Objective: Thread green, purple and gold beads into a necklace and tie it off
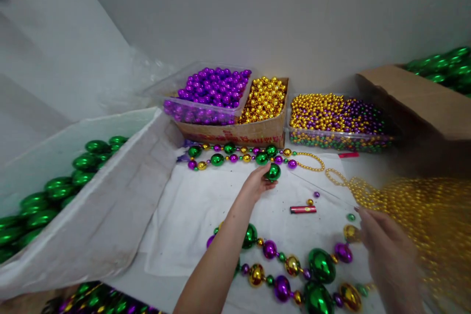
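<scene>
My left hand reaches forward over the white cloth and its fingers close on a green oval bead. Just beyond it lies a strand of green, purple and gold beads. My right hand is at the lower right, blurred, fingers pointing left beside a heap of thin gold bead strings. A second strand of large green, purple and gold beads lies in front of me, between my arms.
At the back stand a tub of purple balls, a cardboard box of gold balls and a tray of small mixed beads. A white box of green oval beads is at left. A red lighter lies on the cloth.
</scene>
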The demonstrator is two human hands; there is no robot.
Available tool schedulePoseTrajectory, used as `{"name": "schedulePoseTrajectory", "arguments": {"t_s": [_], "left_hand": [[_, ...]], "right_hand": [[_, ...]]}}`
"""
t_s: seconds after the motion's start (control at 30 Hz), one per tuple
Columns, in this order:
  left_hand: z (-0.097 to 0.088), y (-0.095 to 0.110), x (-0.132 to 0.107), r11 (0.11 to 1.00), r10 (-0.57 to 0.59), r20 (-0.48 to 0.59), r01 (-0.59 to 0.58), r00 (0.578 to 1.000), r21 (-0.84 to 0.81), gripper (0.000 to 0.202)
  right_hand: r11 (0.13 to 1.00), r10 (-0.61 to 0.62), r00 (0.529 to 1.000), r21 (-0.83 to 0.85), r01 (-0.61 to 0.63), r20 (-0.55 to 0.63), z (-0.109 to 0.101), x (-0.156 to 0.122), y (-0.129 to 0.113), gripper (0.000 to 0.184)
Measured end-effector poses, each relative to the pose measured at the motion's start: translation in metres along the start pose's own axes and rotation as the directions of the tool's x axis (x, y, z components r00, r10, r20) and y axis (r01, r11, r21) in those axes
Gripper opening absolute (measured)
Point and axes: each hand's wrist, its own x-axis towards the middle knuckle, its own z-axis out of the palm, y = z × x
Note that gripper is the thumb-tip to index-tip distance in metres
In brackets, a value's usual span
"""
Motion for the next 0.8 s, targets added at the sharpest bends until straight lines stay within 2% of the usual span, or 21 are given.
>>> {"name": "schedulePoseTrajectory", "arguments": {"t_s": [0.07, 0.13, 0.17, 0.23, 0.33, 0.43, 0.5, 0.57, 0.63, 0.7, 0.8], "left_hand": [[0.002, 0.0, -0.013, 0.949, -0.127, 0.2, 0.177, 0.972, -0.261, 0.045], [0.005, -0.004, -0.022, 0.806, -0.19, 0.357, 0.353, 0.915, -0.476, 0.048], [0.007, -0.007, -0.025, 0.742, -0.201, 0.393, 0.401, 0.897, -0.537, 0.049], [0.011, -0.015, -0.028, 0.699, -0.209, 0.399, 0.422, 0.893, -0.578, 0.048], [0.015, -0.024, -0.029, 0.725, -0.185, 0.369, 0.38, 0.911, -0.575, 0.043], [0.015, -0.03, -0.032, 0.854, -0.044, 0.324, 0.204, 0.945, -0.478, 0.042], [0.015, -0.034, -0.035, 0.946, 0.103, 0.284, -0.006, 0.953, -0.325, 0.054], [0.016, -0.039, -0.039, 0.967, 0.248, 0.244, -0.226, 0.938, -0.117, 0.062], [0.018, -0.045, -0.042, 0.91, 0.386, 0.202, -0.407, 0.9, 0.077, 0.062], [0.02, -0.051, -0.044, 0.809, 0.514, 0.184, -0.545, 0.838, 0.222, 0.058], [0.024, -0.058, -0.048, 0.673, 0.631, 0.174, -0.645, 0.756, 0.362, 0.054]], "right_hand": [[0.996, -0.051, 0.999, -0.069, 0.05, 0.0, 0.001, -0.005, -0.01, 0.044], [0.989, -0.102, 0.995, -0.108, 0.102, 0.006, 0.001, -0.011, -0.016, 0.042], [0.981, -0.144, 0.989, -0.125, 0.145, 0.016, 0.001, -0.014, -0.018, 0.039], [0.961, -0.228, 0.973, -0.152, 0.229, 0.028, 0.0, -0.019, -0.021, 0.032], [0.97, -0.224, 0.973, -0.082, 0.228, 0.05, -0.002, -0.024, -0.025, 0.023], [0.984, -0.17, 0.985, 0.055, 0.168, 0.039, -0.003, -0.027, -0.03, 0.024], [0.98, -0.193, 0.981, 0.046, 0.193, -0.006, -0.003, -0.029, -0.033, 0.022], [0.97, -0.244, 0.968, -0.034, 0.242, -0.051, -0.003, -0.032, -0.036, 0.019], [0.941, -0.325, 0.944, -0.119, 0.316, -0.063, -0.001, -0.037, -0.04, 0.02], [0.9, -0.405, 0.913, -0.194, 0.391, -0.04, 0.001, -0.043, -0.044, 0.021], [0.825, -0.502, 0.865, -0.29, 0.486, 0.023, 0.004, -0.051, -0.049, 0.02]]}}
